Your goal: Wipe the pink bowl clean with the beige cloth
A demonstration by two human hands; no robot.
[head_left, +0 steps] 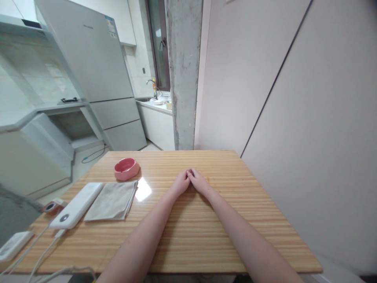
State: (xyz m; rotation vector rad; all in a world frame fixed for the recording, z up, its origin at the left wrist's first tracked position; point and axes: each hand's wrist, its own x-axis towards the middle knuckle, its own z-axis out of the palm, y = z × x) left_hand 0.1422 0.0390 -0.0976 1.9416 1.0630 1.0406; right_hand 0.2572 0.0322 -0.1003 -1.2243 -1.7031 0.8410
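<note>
A home kitchen; a tall fridge (97, 74) stands left beyond the hands; a sink tap (152, 84) farther back.

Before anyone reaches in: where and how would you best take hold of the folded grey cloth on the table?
Pinch the folded cloth at its right-hand edge, nearest the hands, coming from the right. It lies flat, and the white power bank sits close along its left side, so the right edge is probably the freest. A thumb-and-finger pinch should lift it.
</note>
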